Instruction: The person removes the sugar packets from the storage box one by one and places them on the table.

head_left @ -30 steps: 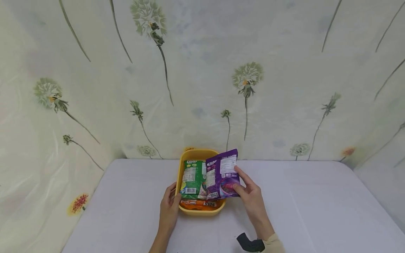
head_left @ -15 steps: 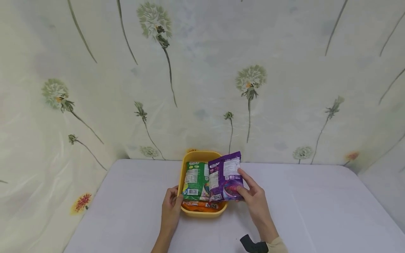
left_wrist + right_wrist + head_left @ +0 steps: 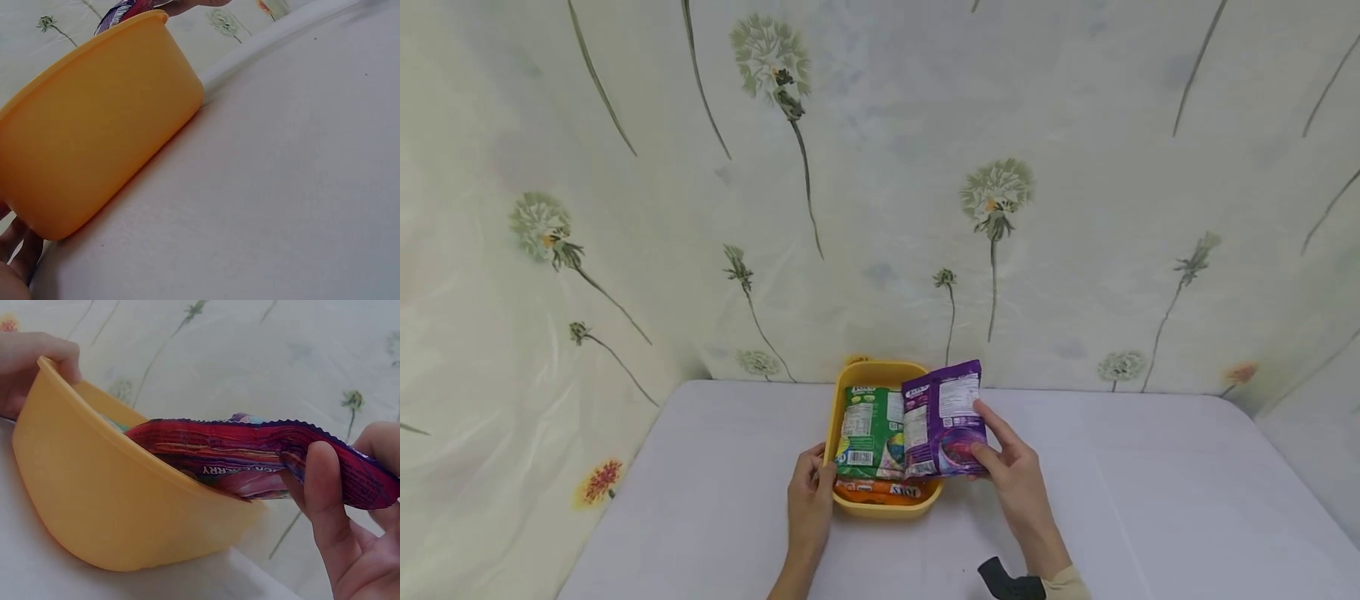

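At left, the left hand (image 3: 809, 500) is gripping the one yellow box (image 3: 883, 512) by its left side, thumb lying at the rim. The left wrist view is showing what the head view is hiding: the box's smooth outer wall, its base resting on the white table (image 3: 1150, 500). Inside, one green bag (image 3: 868, 433) is lying face up, showing a barcode and a cut-off brand that seems to read FOX'S. Nearer the person, orange wrapping (image 3: 880, 488) is showing similar lettering; whether it is covering one bag or several cannot be told. Rightward, one purple bag (image 3: 946, 421) is leaning out over the box's right rim, its white panels carrying print too small to read. The right hand (image 3: 1018, 479) is pinching its right edge, thumb on the printed face. The right wrist view is revealing the bag's red-purple edge and upside-down lettering that seems to end in BERRY. Below that hand, a black piece (image 3: 1011, 587) is sitting beside a beige sleeve (image 3: 1067, 587).
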Demonstrator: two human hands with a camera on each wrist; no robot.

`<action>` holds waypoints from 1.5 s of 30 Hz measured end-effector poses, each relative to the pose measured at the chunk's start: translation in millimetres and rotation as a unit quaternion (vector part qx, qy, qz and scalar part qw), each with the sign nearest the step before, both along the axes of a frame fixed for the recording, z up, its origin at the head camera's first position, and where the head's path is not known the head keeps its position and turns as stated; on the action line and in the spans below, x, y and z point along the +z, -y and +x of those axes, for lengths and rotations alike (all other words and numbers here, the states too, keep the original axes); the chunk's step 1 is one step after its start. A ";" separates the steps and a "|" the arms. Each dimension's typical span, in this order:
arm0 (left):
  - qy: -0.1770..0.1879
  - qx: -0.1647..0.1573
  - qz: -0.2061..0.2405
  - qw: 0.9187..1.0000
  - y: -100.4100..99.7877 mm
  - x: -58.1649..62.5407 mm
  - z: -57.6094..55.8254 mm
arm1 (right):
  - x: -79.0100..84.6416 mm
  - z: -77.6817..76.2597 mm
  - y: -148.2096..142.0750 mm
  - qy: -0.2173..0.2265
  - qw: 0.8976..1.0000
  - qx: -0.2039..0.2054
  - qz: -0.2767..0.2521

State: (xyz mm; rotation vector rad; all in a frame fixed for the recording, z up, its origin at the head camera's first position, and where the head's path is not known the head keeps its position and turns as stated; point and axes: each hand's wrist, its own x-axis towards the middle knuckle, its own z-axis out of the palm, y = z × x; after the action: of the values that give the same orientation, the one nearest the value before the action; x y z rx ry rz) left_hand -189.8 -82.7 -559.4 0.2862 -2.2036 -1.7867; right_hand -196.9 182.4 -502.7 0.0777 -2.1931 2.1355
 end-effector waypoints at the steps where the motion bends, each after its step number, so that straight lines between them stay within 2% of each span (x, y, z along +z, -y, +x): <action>1: 0.000 0.003 -0.002 1.000 -0.3 -0.4 0.1 | 0.1 0.0 -1.3 0.000 1.000 -0.001 -0.003; 9: 0.011 0.018 -0.001 1.000 -2.5 1.0 1.5 | 3.5 0.1 -12.6 -0.010 1.000 -0.018 -0.018; 18: 0.006 0.037 -0.002 0.999 -2.8 0.4 2.2 | 7.5 1.0 -24.5 -0.009 0.998 -0.027 -0.050; 29: -0.019 0.038 0.012 0.999 -2.0 2.7 2.9 | 9.3 2.6 -34.2 -0.017 0.997 -0.026 -0.070; 40: -0.005 0.036 0.003 0.999 -0.8 3.9 3.9 | 8.4 3.9 -39.8 -0.017 0.997 -0.026 -0.077; 45: -0.012 0.036 -0.005 0.999 0.9 2.2 2.8 | 6.4 3.6 -43.4 -0.017 0.997 -0.024 -0.076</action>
State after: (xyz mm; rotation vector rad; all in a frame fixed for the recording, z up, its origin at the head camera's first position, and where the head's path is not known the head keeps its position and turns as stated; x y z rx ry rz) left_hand -186.9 -83.6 -557.1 0.3373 -2.1576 -1.7315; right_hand -193.4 225.8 -496.3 0.0510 -1.9864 2.2472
